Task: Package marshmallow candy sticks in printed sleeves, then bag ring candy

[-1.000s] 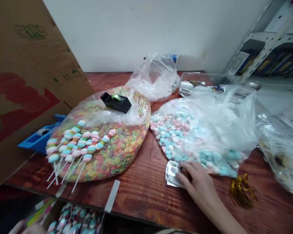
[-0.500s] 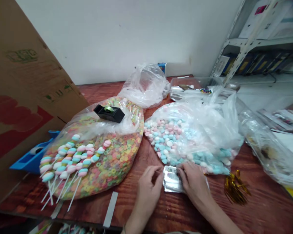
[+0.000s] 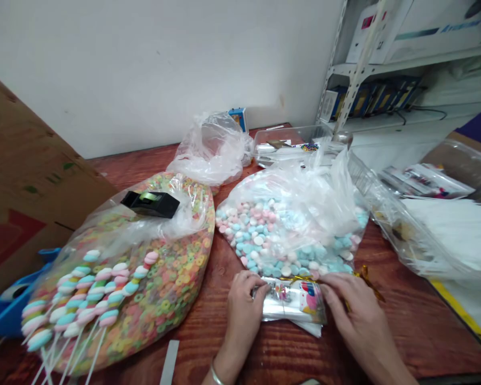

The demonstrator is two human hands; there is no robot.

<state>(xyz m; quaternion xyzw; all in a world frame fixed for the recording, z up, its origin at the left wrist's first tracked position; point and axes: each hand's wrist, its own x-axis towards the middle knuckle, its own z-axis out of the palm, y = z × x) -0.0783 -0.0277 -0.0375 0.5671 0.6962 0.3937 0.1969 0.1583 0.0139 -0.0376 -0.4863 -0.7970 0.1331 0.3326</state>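
So both hands are down on the table right in front of me, working on one shiny packet (image 3: 292, 303), a silver foil thing with a colorful printed label at the end nearest the right hand. The left hand (image 3: 243, 313) is curled nearly closed, fingers pinched on the packet's left end. The right hand (image 3: 358, 315) is more spread out, half open, with its fingers (image 3: 332, 291) gripping the other end. A gold tie (image 3: 304, 279) runs along the packet's far edge and its end sticks out just past the right hand (can't tell if either hand is actually pinching the tie itself). There's a thin bracelet (image 3: 215, 374) on the left wrist.

Just beyond the packet, almost touching it, is a big bag of pastel candy (image 3: 268, 230). Left of the left hand sits a bag of fruity cereal rings (image 3: 160, 289) with marshmallow pops (image 3: 84, 294) lying on it and a black tape dispenser (image 3: 150, 204) up top. Past the right hand there's another clear bag (image 3: 401, 230), and farther ahead a clear tray (image 3: 292, 147). All of it sits on a reddish wood table (image 3: 396, 342).
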